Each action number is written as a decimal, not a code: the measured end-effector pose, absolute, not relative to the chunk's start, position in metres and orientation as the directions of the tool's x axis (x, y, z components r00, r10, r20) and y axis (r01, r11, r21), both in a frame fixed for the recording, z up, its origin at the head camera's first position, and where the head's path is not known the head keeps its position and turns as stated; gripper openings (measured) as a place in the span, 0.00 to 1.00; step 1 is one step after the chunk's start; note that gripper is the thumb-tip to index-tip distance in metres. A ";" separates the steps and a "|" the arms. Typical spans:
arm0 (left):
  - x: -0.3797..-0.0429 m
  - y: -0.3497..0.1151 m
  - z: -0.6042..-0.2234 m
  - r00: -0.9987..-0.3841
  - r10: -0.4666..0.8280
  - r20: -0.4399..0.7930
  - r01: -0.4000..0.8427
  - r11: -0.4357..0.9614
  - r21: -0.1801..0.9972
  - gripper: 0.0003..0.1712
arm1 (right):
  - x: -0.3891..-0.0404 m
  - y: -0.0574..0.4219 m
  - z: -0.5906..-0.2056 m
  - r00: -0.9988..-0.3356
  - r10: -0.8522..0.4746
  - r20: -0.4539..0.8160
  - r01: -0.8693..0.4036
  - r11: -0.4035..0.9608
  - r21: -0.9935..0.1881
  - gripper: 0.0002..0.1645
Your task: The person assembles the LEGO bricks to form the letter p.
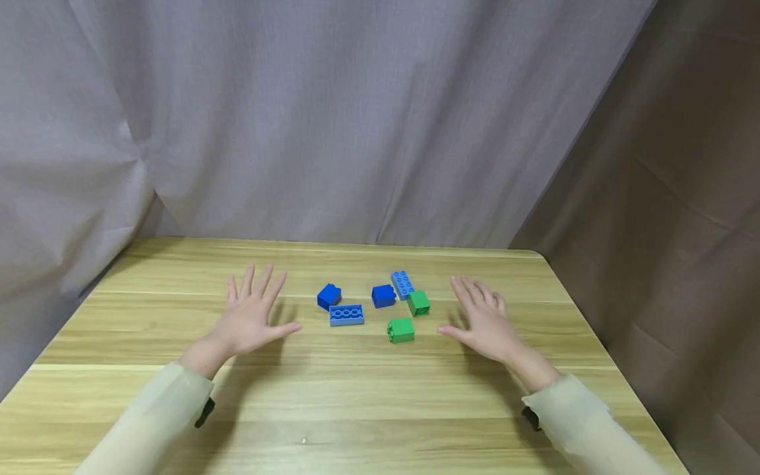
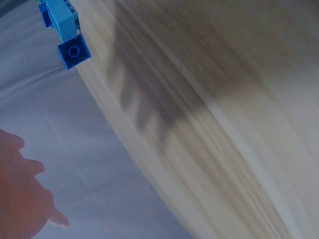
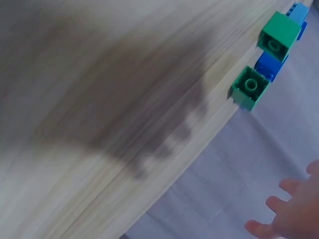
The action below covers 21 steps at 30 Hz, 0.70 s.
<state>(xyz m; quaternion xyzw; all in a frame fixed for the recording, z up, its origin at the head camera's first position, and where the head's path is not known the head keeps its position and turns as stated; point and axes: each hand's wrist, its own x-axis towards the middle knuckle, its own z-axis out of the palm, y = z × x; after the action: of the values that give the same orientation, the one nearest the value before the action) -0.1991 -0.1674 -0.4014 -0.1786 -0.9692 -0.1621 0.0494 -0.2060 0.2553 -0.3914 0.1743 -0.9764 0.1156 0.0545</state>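
Note:
My left hand hovers over the table with its fingers spread, left of the bricks and touching none. Across from it, my right hand is held the same way to their right. Between them lie a dark blue brick, a light blue brick with its hollow underside showing, and another dark blue brick. Farther back is a light blue brick with studs up, close to a green brick. Nearest me, a second green brick lies on its side. Both wrist views show the fingers bare.
The wooden table has a rounded far right corner. A grey curtain hangs behind it, and a brown curtain hangs on the right. A tiny pale speck shows near the front.

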 end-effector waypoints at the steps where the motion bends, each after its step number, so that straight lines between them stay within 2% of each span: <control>1: -0.201 -0.166 -0.402 -0.933 0.328 0.151 0.359 0.884 0.300 0.56 | -0.206 0.253 -0.391 -0.931 -0.330 0.153 -0.358 0.909 -0.216 0.59; 7: -0.214 -0.157 -0.406 -0.943 0.310 0.121 0.332 0.896 0.296 0.55 | -0.206 0.237 -0.390 -0.924 -0.345 0.164 -0.379 0.883 -0.276 0.61; 14: -0.228 -0.143 -0.406 -0.954 0.291 0.070 0.296 0.876 0.381 0.55 | -0.205 0.219 -0.395 -0.916 -0.359 0.178 -0.400 0.837 -0.374 0.61; 21: -0.240 -0.129 -0.408 -0.961 0.271 0.058 0.269 0.859 0.435 0.55 | -0.204 0.203 -0.405 -0.921 -0.378 0.093 -0.380 0.823 -0.422 0.59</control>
<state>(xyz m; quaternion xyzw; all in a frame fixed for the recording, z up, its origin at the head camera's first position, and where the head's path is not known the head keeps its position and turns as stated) -0.2399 -0.1293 -0.4078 -0.1400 -0.9642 -0.2251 -0.0024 -0.2036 0.2025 -0.4048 0.1987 -0.9547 0.2214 0.0025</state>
